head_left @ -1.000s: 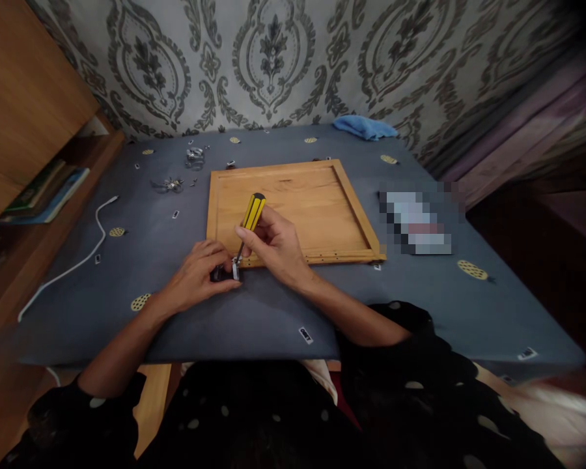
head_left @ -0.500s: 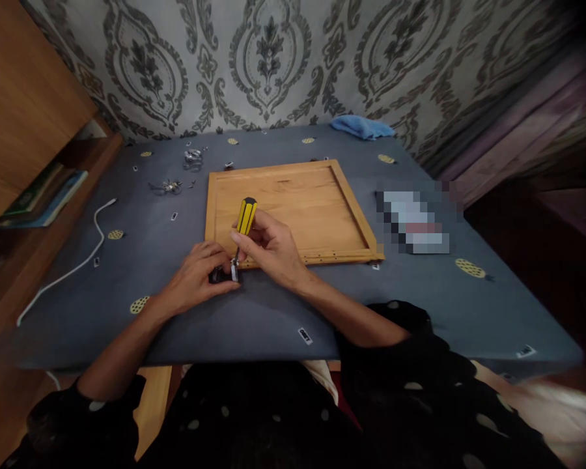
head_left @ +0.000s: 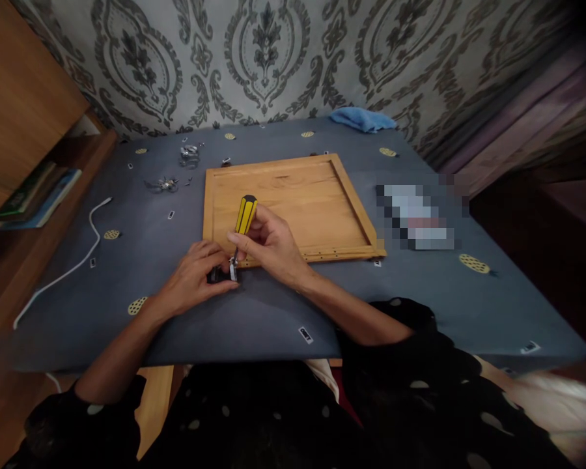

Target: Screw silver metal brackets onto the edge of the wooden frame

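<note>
My right hand [head_left: 278,251] grips a screwdriver [head_left: 246,215] by its yellow and black handle. The tool stands nearly upright, tilted a little, with its shaft pointing down at a small dark and silver metal fitting [head_left: 233,271]. Fingers and thumb of my left hand [head_left: 193,272] are closed around that fitting, at the near left corner of a framed wooden panel [head_left: 293,195]. The panel lies flat, and small holes run along its near edge. Exactly where the screwdriver tip meets the fitting is too small to make out.
Loose metal hardware [head_left: 163,185] and a second small metal cluster [head_left: 189,155] lie at the back left. A white cable [head_left: 85,257] runs along the left side. A blue cloth [head_left: 364,120] is by the wall. A blurred-out object [head_left: 417,218] lies right of the panel.
The camera view has shifted slightly. Both hands keep their hold on the screwdriver and the fitting, with hardly any visible movement.
</note>
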`<move>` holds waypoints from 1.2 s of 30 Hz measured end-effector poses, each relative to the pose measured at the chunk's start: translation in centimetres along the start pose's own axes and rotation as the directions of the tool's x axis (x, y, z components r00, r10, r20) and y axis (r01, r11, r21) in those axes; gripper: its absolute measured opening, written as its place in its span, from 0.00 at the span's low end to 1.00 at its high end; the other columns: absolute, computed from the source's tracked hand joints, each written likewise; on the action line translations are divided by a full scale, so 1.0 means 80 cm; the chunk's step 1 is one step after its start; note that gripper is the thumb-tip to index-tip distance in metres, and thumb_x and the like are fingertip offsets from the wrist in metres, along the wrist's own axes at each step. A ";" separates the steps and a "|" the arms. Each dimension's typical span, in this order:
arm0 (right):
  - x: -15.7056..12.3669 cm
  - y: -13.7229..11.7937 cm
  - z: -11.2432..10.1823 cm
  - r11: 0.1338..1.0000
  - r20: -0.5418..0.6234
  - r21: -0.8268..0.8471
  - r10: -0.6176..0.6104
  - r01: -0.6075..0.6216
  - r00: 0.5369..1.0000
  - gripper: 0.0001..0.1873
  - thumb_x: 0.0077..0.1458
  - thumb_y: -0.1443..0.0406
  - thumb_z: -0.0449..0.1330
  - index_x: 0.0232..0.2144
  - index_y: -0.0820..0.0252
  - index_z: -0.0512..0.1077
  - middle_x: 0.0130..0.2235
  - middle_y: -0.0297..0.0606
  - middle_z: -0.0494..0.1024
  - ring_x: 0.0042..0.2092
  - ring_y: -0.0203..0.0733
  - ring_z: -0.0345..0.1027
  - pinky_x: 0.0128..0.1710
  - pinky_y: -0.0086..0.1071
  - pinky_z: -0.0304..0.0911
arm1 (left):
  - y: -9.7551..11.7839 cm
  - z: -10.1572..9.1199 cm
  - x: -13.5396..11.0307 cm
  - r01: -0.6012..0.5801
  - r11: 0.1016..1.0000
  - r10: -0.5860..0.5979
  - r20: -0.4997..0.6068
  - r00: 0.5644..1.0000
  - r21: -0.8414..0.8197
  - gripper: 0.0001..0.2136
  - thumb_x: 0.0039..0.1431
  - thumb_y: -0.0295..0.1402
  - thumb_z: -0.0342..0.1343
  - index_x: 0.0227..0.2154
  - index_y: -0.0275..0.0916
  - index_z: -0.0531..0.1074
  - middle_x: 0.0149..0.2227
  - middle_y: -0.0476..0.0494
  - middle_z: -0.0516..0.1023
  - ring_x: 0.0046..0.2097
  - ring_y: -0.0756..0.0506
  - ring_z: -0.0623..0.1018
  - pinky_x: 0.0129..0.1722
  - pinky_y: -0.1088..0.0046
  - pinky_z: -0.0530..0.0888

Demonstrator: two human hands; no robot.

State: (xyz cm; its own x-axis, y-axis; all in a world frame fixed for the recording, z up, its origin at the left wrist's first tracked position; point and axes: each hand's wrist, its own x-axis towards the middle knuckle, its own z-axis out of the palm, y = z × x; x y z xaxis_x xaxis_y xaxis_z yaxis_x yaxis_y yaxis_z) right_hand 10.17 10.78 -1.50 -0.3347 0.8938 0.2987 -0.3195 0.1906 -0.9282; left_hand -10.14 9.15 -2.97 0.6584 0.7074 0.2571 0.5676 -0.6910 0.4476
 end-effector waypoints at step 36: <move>-0.003 0.014 0.004 0.999 -0.121 -0.030 -0.023 0.020 0.992 0.23 0.55 0.48 0.67 0.32 0.54 0.62 0.28 0.25 0.68 0.23 0.29 0.66 0.23 0.29 0.63 | 0.005 -0.007 0.003 0.021 1.000 -0.021 0.042 0.999 -0.004 0.15 0.65 0.48 0.59 0.33 0.40 0.71 0.38 0.46 0.76 0.43 0.42 0.75 0.44 0.63 0.69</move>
State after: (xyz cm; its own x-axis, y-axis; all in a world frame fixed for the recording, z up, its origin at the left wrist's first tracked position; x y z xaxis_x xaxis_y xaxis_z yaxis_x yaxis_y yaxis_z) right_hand 9.61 10.66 -2.55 -0.2170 0.9317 0.2912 -0.2989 0.2205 -0.9284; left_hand -10.05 9.15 -2.26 0.6668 0.7146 0.2114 0.5790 -0.6754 0.4567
